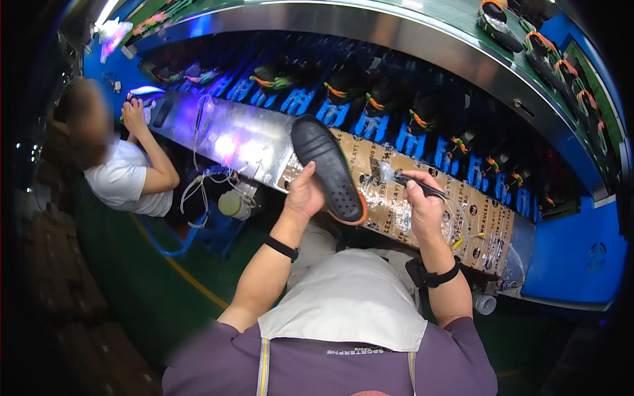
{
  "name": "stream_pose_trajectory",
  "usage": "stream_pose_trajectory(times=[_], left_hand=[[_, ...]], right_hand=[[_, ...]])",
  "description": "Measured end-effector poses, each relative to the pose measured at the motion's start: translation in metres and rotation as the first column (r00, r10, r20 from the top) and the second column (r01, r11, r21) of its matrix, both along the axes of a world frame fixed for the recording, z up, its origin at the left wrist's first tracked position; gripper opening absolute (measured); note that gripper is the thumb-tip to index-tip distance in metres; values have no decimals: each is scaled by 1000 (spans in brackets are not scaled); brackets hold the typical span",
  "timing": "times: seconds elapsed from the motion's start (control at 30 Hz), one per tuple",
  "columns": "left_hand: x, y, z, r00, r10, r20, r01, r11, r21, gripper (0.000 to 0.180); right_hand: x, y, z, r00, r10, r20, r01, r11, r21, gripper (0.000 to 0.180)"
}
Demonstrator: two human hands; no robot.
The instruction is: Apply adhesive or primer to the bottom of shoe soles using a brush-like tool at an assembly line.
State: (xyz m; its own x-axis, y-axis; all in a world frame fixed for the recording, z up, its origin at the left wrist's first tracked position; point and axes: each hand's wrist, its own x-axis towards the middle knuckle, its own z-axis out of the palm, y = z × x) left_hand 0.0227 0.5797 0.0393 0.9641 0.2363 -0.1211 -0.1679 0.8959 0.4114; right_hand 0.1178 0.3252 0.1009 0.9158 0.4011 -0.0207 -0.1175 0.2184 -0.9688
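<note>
My left hand (306, 193) grips the edge of a black shoe sole (325, 165), thumb on top. The sole's face has a row of round dimples toward its near end, where an orange rim shows. To its right, my right hand (424, 198) is closed around the black handle of a brush (411, 181). The brush's flat bristle end points left, apart from the sole, and a whitish piece covers its neck. A thin cord runs down beside the right hand. Both hands are above a bench covered with printed brown cardboard (472, 204).
Beyond the bench, several dark shoes with orange and green laces (376, 102) rest on blue racks (373, 125). A metal-edged shelf (396, 30) arches above them, with more shoes (498, 26) on it. At left a co-worker (129, 171) handles a shoe. A lidded tub (232, 204) stands between us.
</note>
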Motion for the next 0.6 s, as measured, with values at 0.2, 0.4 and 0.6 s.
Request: stream_pose_trajectory(times=[0.2,0.4,0.6], left_hand=[[-15,-41,5,993,-95,66,105,981,-165,87],[-23,-55,11,990,-134,-53,127,984,-122,88],[-28,-59,17,984,-180,3,179,982,-53,87]], right_hand=[[-15,39,22,992,126,17,-125,991,-47,19],[-19,63,29,985,157,75,-147,981,-129,19],[-21,72,32,979,157,131,-138,980,-140,18]])
